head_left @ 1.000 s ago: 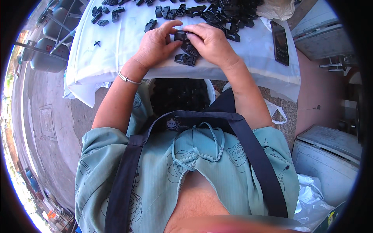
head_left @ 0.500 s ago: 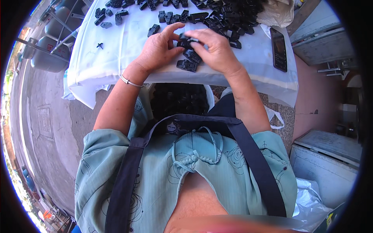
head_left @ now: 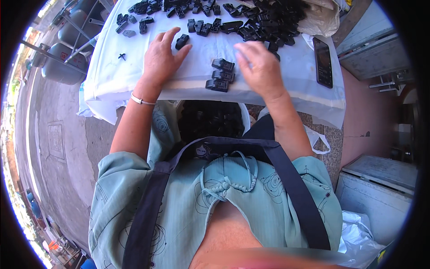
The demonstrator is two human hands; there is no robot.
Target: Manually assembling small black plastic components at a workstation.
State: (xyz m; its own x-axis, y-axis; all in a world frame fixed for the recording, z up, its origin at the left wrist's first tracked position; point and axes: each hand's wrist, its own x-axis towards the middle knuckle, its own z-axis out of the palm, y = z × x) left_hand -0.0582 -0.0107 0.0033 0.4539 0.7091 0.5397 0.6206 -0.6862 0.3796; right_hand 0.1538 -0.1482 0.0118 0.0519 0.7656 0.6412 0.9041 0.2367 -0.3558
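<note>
Left hand (head_left: 160,60) spread, right hand (head_left: 260,69) loosely curled

You look to be between grips: left thumb wide of its fingers, the right blurred but with its thumb apart, and neither visibly holding anything. Another grip would call for closing thumb and fingers on a single piece.

Take the column of three black pieces (head_left: 220,75) near the edge of the table (head_left: 192,67) as your clock's centre. Nearest you, at six o'clock, sits one white-rimmed tub (head_left: 247,119) of dark pieces, too dim to count. Your right hand is just beside the column, near three; your left is at ten, with one lone black piece (head_left: 182,41) by its thumb, touching or not I cannot tell. One small cross-shaped bit (head_left: 122,56) lies at nine, one phone (head_left: 323,62) near three. Farther out come a row of four pieces (head_left: 205,29) at eleven, one long piece (head_left: 231,28) at twelve, a cluster (head_left: 143,27) of roughly six at ten, and one pile (head_left: 268,24) toward one, too jumbled to count.
</note>
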